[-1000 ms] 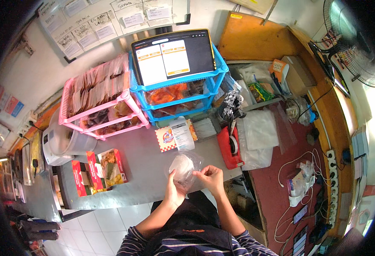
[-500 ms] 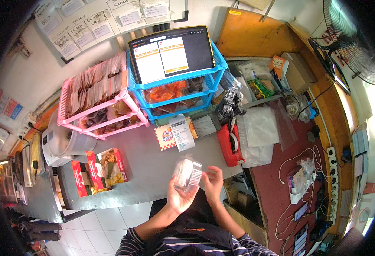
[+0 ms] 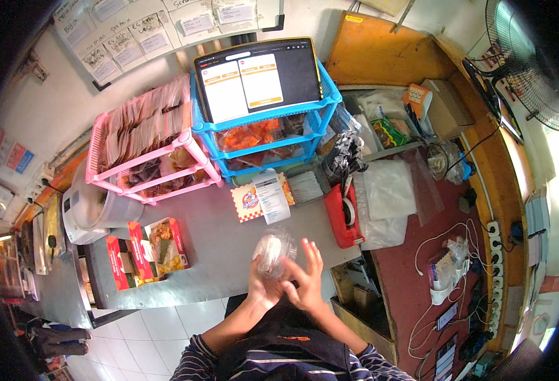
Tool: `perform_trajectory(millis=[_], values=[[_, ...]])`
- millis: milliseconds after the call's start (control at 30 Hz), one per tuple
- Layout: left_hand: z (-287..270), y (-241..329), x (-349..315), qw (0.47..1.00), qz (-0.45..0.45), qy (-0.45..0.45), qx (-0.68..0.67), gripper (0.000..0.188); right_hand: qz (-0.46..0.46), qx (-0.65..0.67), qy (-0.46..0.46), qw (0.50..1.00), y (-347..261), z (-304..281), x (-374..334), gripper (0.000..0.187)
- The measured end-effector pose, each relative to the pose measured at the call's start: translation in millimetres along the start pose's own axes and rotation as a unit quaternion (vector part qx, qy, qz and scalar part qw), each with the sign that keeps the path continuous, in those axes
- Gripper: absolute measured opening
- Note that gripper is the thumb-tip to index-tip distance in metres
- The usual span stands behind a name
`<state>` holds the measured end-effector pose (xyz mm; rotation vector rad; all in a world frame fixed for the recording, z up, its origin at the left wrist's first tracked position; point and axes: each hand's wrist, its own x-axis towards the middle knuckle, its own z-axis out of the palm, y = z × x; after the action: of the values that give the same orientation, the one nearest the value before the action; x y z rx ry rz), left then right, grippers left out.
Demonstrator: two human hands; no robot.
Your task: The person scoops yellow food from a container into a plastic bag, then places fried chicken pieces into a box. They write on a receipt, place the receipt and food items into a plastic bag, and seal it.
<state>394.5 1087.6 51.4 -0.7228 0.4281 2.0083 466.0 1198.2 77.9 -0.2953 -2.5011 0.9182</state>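
Observation:
My left hand (image 3: 263,286) grips a small clear plastic container (image 3: 274,253) from below, over the front edge of the grey counter. Something whitish shows through its wall; what it is I cannot make out. My right hand (image 3: 306,279) is close against the container's right side, fingers spread and pointing up, the thumb and lower fingers near or touching it. Just beyond the container, a printed paper slip (image 3: 269,197) lies over a patterned cardboard box (image 3: 246,204). Off to the left stand open red food boxes (image 3: 159,251) with fried pieces and yellow bits inside.
Behind stand a pink rack (image 3: 155,184) of packets and a blue rack (image 3: 267,143) bearing a screen (image 3: 260,79). A red tape dispenser (image 3: 342,219) and clear plastic bags (image 3: 387,197) lie right. Cables and phones (image 3: 448,314) cover part of the dark red surface.
My right hand has moved left and turned, its fingers now spread against the container. The container, in my left hand, has tilted and shifted slightly.

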Motion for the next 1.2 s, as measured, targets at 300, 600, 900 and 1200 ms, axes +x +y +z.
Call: perform_trajectory(millis=[300,600,900,1200], values=[[-46.0,16.7,23.1,0.986,0.13,0.063,0.08,0.053,0.109,-0.062,0.119,0.985,55.2,-12.4,5.9,0.01],[-138.9,141.6,58.2,0.864,0.188,0.216,0.413,0.068,0.341,-0.067,0.109,0.931,221.1,-14.9,21.8,0.022],[-93.5,76.6,45.9,0.425,0.361,0.214,0.802,0.037,0.465,0.286,0.124,0.828,186.9,-65.6,-79.8,0.021],[-103.5,1.7,112.5,0.547,0.397,0.206,0.708,0.031,0.333,-0.139,-0.003,0.933,248.5,-68.7,-61.7,0.02]])
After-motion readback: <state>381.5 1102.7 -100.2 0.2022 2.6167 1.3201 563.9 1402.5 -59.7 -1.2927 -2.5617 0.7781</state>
